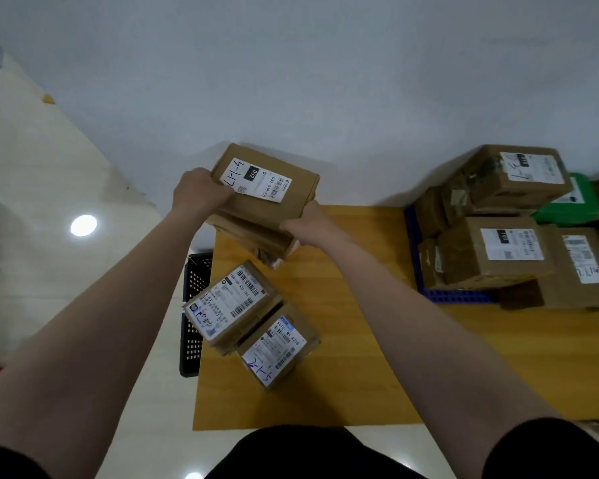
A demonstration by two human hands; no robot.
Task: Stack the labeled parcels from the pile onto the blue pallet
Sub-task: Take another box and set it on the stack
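A flat brown parcel (274, 198) with a white label sits tilted on top of a short stack at the far left of the wooden table. My left hand (198, 191) grips its left edge, thumb on the label. At its near right corner, my right hand (308, 224) holds it. Two more labeled parcels, one (230, 302) and another (277, 347), lie closer to me on the table. The blue pallet (446, 295) stands at the right, loaded with several brown parcels (495, 254).
A black perforated crate (194, 305) stands on the floor beside the table's left edge. A green box (578, 202) sits behind the pallet's parcels. The wooden table (377, 340) has bare surface between the pile and the pallet. A white wall rises behind.
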